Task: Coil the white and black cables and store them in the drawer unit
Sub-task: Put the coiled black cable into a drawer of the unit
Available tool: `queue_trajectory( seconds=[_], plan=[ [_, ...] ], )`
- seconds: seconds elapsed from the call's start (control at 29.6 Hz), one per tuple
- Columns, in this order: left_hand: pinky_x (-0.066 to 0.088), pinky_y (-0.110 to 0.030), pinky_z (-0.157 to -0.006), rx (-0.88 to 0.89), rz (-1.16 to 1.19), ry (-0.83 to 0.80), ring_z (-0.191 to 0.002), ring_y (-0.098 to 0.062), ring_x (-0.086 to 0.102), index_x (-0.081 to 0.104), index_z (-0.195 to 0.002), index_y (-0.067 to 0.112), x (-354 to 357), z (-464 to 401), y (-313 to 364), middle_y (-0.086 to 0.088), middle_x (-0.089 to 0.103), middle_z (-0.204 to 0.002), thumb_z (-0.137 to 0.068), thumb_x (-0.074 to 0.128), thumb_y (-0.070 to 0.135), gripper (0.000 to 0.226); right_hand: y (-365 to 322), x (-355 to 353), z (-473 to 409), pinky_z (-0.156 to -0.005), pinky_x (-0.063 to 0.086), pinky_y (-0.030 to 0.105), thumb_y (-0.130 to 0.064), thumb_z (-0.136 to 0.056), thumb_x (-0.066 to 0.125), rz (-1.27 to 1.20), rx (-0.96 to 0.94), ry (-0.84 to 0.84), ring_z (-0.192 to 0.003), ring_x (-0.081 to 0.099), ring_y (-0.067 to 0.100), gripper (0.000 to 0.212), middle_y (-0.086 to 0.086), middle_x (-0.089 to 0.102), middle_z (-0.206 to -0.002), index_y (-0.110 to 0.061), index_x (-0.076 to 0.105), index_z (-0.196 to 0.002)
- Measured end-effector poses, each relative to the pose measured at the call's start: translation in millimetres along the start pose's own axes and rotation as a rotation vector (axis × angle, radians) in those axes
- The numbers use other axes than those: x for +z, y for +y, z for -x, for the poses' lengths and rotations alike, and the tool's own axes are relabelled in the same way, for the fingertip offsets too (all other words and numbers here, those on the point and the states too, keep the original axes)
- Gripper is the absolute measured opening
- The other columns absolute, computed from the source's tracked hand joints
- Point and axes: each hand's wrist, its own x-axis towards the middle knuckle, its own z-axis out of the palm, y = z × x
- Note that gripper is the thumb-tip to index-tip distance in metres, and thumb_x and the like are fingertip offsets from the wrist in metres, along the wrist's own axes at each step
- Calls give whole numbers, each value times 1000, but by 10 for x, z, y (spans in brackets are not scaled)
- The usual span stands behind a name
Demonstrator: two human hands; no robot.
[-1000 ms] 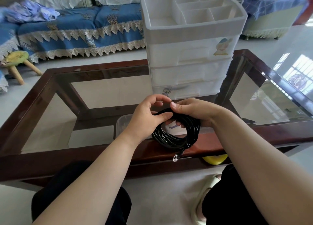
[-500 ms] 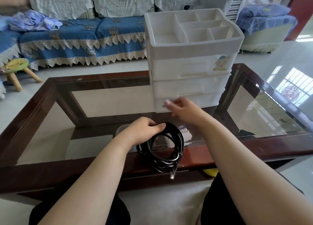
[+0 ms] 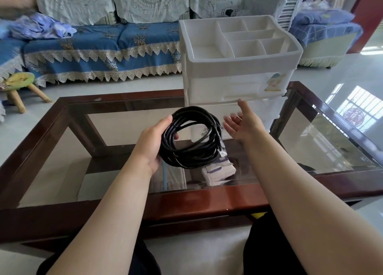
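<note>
My left hand (image 3: 154,142) grips a coiled black cable (image 3: 192,138) by its left side and holds it upright above the glass table, its clear plug hanging at the right. My right hand (image 3: 243,125) is open, palm turned left, just right of the coil and close in front of the lower drawers of the white drawer unit (image 3: 238,75). The unit stands at the table's far side with a divided tray on top. All its drawers look closed. No white cable is visible.
The glass-topped table has a dark wooden frame (image 3: 186,202). A white packet (image 3: 219,171) lies on the shelf under the glass. A blue-covered sofa (image 3: 103,50) and a small stool (image 3: 18,84) stand beyond the table.
My left hand has lifted the black coil up and forward over the table. My right hand let go of the coil, reached to the drawer unit, and now hovers open beside the coil.
</note>
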Motion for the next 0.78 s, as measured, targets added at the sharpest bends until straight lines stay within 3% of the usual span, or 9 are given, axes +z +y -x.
queue_trajectory(
  seconds=[0.1, 0.2, 0.27, 0.34, 0.44, 0.51, 0.61, 0.71, 0.78],
  plan=[
    [49, -28, -78, -74, 243, -22, -74, -13, 58, 67, -108, 11, -64, -53, -5, -4, 59, -85, -89, 59, 39, 34, -20, -25, 21, -54, 53, 30, -44, -84, 64, 157, -34, 69, -68, 65, 18, 38, 2, 53, -72, -10, 48, -86],
    [45, -46, -101, -80, 343, 29, -105, -27, 57, 61, -126, 7, -152, -99, -2, -10, 57, -107, -85, 60, 41, 52, -82, -54, 145, -51, 55, 30, -53, -89, 54, 386, -45, 42, -66, 65, 21, 49, 5, 59, -74, -5, 48, -97],
    [43, -49, -103, -71, 374, 48, -117, -29, 54, 61, -127, 9, -179, -112, -6, -10, 57, -113, -84, 60, 41, 53, -93, -96, 248, -60, 55, 35, -62, -90, 44, 913, -171, 110, -69, 66, 26, 58, 6, 66, -74, -5, 55, -86],
    [43, -49, -103, -74, 396, 43, -121, -30, 53, 61, -127, 9, -186, -110, 5, -10, 58, -115, -83, 61, 41, 54, -73, -116, 335, -60, 45, 31, -64, -90, 40, 1393, -574, 285, -80, 63, 27, 56, 2, 66, -77, -12, 58, -78],
    [44, -48, -102, -90, 399, 25, -107, -25, 54, 63, -122, 8, -171, -103, -2, -8, 59, -106, -82, 60, 41, 52, -115, -54, 377, -81, 38, 35, -58, -92, 41, 1564, -1028, 317, -108, 50, 27, 45, 3, 62, -108, -18, 61, -100],
    [50, -42, -94, -97, 401, 14, -93, -20, 58, 66, -109, 12, -162, -97, -6, -3, 61, -88, -85, 59, 39, 37, -192, -33, 313, -94, 34, 38, -56, -94, 37, 1724, -994, 233, -115, 47, 28, 48, 6, 61, -116, -17, 61, -110],
    [51, -34, -77, -93, 373, 39, -65, -11, 56, 66, -95, 14, -135, -71, -6, 1, 58, -73, -92, 55, 37, 26, -268, -66, 223, -99, 31, 39, -59, -92, 37, 1879, -886, 116, -116, 47, 28, 53, 8, 60, -118, -16, 59, -112],
    [49, -32, -72, -72, 327, 66, -61, -10, 55, 67, -89, 14, -103, -55, 6, 1, 59, -70, -93, 56, 35, 24, -294, -74, 218, -103, 27, 39, -67, -80, 53, 1947, -825, 4, -122, 41, 27, 57, 7, 54, -122, -18, 55, -108],
    [49, -29, -68, -68, 328, 49, -60, -10, 55, 66, -87, 14, -85, -53, 15, 1, 59, -69, -93, 56, 35, 24, -325, -63, 239, -101, 30, 39, -68, -73, 61, 1914, -791, -25, -122, 38, 27, 53, 7, 52, -119, -19, 54, -94]
  ],
)
